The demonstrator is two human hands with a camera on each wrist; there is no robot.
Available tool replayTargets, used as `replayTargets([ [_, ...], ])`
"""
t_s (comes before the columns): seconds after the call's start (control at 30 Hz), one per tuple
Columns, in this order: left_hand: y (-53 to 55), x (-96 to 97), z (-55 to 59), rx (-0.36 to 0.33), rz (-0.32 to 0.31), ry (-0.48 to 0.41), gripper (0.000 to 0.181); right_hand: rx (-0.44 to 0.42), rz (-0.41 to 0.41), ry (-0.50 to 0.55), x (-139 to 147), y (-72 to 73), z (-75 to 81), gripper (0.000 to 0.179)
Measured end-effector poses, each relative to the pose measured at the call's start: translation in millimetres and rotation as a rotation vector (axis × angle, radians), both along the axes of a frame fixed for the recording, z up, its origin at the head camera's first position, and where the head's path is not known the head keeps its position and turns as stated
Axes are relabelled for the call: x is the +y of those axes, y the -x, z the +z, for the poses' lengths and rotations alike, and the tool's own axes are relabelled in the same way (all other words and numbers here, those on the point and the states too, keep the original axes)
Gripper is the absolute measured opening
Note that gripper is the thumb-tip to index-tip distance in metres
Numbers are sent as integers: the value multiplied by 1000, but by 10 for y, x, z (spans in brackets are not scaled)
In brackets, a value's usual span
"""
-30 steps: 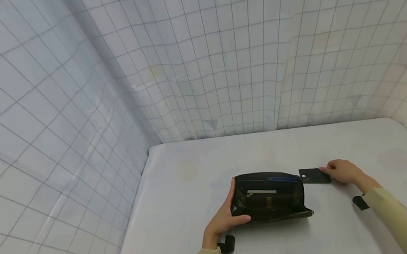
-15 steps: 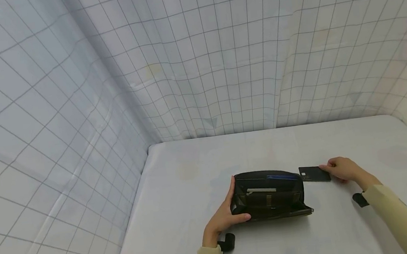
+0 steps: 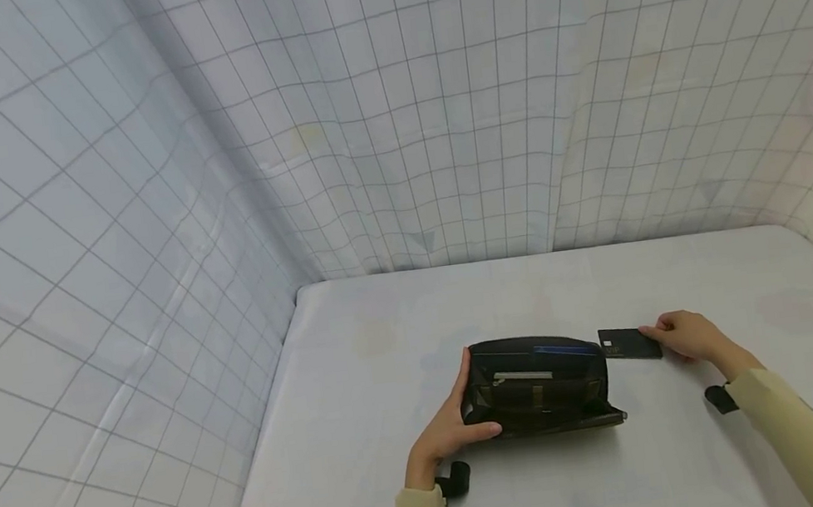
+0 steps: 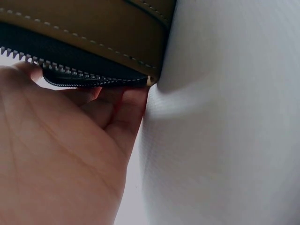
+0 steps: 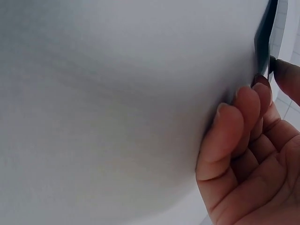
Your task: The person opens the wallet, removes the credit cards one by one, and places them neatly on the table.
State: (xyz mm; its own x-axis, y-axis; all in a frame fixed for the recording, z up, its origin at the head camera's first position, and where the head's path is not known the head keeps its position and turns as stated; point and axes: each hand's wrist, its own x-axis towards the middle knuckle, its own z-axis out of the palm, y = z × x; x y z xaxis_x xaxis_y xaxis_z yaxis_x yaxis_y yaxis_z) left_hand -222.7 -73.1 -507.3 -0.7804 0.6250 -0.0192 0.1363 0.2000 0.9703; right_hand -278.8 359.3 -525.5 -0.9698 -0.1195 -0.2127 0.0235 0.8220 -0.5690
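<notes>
Black card pinched by right hand, wallet open alongside

Card lay between the right thumb and forefinger, stretching left from the fingertips to just beside the wallet; whether it touched the table was unclear. Judged light, thin, fairly stiff, smooth enough to slide; the short edge away from the wallet, where the fingers had it, seemed the sound hold. The other right fingers were curled, just beside the tabletop.

Wallet spread open to the right of the left hand, which gripped its left end, thumb across the near edge. Probably soft-sided and pliant, steadiest held by that end. Zip teeth ran just above the left palm. Blue insert sat well beyond the left fingertips. White table spread beneath both hands.
</notes>
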Motion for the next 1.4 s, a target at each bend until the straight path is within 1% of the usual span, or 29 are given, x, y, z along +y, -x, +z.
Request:
replayTargets([
  [0.23,-24,-3,-10,-1,-2,8,111,-10,5,-12,12,-14,-48,39],
  [0.53,-23,4,1,-2,-5,10,112,10,-10,11,31,-24,-73,37],
  [0.7,-12,6,10,9,1,15,112,45,-27,22,45,-19,-67,40],
  [0.83,-32,4,11,8,7,7,114,107,-45,9,-15,-75,-31,39],
  [0.93,-50,-1,6,2,8,4,113,175,-47,6,-120,-134,44,37],
  [1.0,-53,-3,1,4,8,5,113,229,-31,16,-218,-163,118,36],
  [1.1,-40,-5,-7,9,6,0,112,309,14,43,-388,-190,255,31],
  [1.2,-17,-4,-8,13,1,-5,112,371,74,87,-567,-210,414,24],
  [1.3,1,-2,-5,13,0,-6,113,378,146,123,-725,-236,557,20],
  [1.4,16,2,2,6,-4,-4,113,340,221,133,-846,-268,650,19],
])
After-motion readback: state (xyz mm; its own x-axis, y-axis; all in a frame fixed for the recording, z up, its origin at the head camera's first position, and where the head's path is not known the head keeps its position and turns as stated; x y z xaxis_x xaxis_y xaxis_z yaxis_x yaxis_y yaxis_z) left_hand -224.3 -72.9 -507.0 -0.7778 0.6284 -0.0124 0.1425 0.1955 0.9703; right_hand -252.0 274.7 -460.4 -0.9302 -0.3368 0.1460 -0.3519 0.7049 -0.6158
